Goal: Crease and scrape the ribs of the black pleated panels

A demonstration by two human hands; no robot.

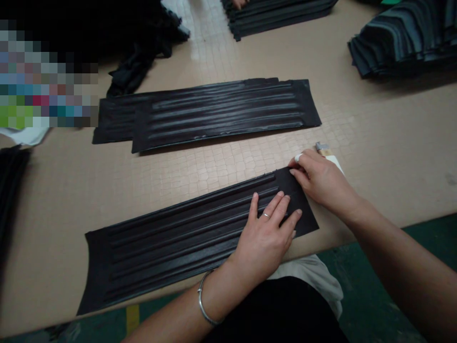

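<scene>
A long black ribbed panel [171,238], leather-like, lies at a slant along the table's near edge. My left hand [266,236] rests flat on its right part, fingers spread, with a ring on one finger. My right hand [317,176] pinches the panel's far right corner between thumb and fingers; a white wrap covers one fingertip. Just behind that hand shows a lighter [322,148] with a metal top; whether it lies on the table or is tucked in the hand, I cannot tell.
Beyond lie overlapping ribbed black panels [221,112]. Stacks of dark pieces stand at the back [282,16], far right [407,45] and left edge [12,186]. A dark heap [139,57] fills the back left. Another person's hand [240,4] shows at the top.
</scene>
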